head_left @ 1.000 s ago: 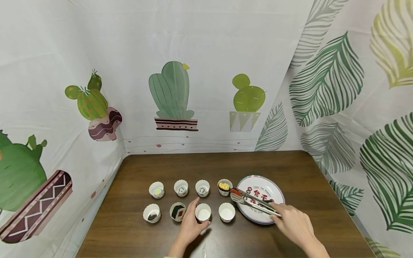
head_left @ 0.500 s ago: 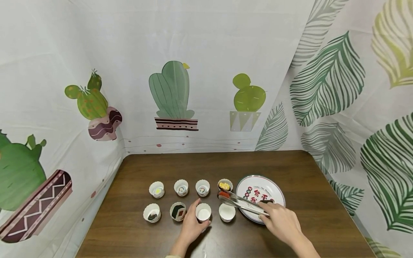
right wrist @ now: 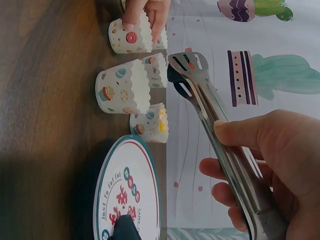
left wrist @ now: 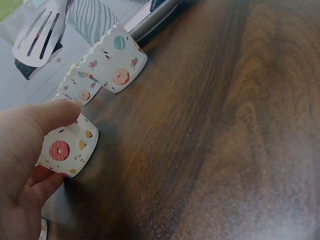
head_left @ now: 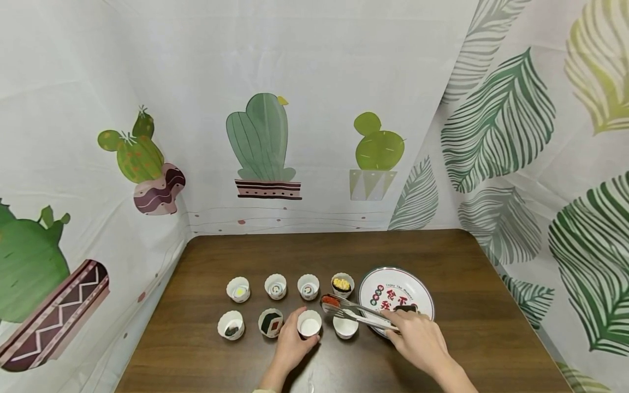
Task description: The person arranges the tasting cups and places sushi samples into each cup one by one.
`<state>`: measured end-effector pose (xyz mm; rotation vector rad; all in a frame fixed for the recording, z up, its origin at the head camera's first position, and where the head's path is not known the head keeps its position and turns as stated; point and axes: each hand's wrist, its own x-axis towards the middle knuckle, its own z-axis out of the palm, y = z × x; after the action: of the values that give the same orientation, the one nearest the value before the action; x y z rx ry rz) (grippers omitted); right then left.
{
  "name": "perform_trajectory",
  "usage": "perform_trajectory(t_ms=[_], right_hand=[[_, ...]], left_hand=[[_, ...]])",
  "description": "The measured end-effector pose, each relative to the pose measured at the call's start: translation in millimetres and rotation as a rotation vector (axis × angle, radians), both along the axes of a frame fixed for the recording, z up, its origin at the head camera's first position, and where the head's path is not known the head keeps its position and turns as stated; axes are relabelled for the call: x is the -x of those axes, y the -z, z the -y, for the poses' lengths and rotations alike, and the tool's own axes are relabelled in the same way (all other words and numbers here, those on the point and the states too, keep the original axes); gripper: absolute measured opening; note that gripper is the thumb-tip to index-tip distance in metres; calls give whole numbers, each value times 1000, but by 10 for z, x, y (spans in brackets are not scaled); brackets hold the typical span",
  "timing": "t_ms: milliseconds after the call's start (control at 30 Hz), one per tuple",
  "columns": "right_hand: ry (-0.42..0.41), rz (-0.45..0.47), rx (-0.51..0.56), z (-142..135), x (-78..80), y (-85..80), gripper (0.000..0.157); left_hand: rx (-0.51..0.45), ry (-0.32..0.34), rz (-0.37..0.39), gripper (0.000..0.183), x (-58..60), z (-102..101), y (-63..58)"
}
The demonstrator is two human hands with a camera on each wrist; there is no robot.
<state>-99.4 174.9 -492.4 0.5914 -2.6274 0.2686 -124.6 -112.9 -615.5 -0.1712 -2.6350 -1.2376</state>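
Observation:
My left hand (head_left: 291, 345) grips an empty white baking cup (head_left: 309, 325) on the table; in the left wrist view its wall shows printed donuts (left wrist: 59, 150). My right hand (head_left: 419, 337) holds metal tongs (right wrist: 225, 145) with slotted tips. Between the tips sits a piece of sushi with a red top (head_left: 330, 301) and a dark wrap, raised over the gap between the held cup and the back row. Below the tongs, to the right of the held cup, stands another empty cup (head_left: 345, 329).
The white plate (head_left: 417, 288) with red lettering lies at the right, a dark piece (head_left: 405, 308) on it. Cups with food stand in the back row, including one with yellow-topped sushi (head_left: 342, 284). Left of my left hand a cup holds a black-wrapped piece (head_left: 271, 323).
My right hand has moved left with the tongs, carrying the red-topped sushi from the plate's left edge to above and right of the held cup. My left hand stays on its cup.

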Motion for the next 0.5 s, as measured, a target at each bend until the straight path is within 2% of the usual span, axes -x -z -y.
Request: perform_trajectory(t_ms=[500], right_hand=[[-42,-11,12,148,27,55,37]], left_hand=[[-21,-6,31,71,2,7,-16]])
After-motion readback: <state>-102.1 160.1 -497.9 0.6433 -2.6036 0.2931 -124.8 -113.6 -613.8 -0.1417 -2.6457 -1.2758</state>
